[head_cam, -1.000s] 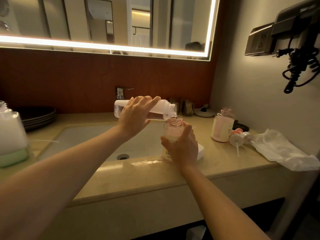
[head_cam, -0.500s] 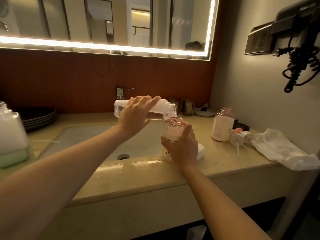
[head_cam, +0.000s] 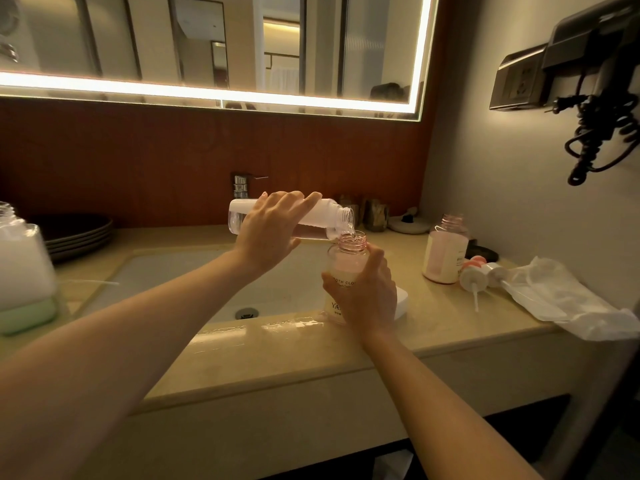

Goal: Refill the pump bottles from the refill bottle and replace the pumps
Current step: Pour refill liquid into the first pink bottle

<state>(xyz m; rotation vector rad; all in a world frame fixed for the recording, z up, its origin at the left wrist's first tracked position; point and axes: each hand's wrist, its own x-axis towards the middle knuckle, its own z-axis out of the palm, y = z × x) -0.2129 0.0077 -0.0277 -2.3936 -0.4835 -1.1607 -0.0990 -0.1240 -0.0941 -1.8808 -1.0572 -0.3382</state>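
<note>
My left hand (head_cam: 268, 233) grips the clear refill bottle (head_cam: 320, 218), held almost level with its open mouth tipped over the neck of a pink pump bottle (head_cam: 348, 261). Liquid runs from the mouth into that neck. My right hand (head_cam: 367, 294) wraps around the pump bottle's lower half, which stands on the counter beside the sink (head_cam: 194, 278). A second pink pump bottle (head_cam: 445, 251) stands open, without its pump, further right. Two removed pumps (head_cam: 476, 273) lie on the counter next to it.
A crumpled plastic bag (head_cam: 568, 299) lies at the counter's right end. A large white-and-green bottle (head_cam: 24, 275) stands at the left edge, stacked dark plates (head_cam: 79, 233) behind it. A tap (head_cam: 240, 185), glasses (head_cam: 375, 214) and a small dish (head_cam: 408, 223) line the back wall. A hairdryer (head_cam: 595, 98) hangs on the right.
</note>
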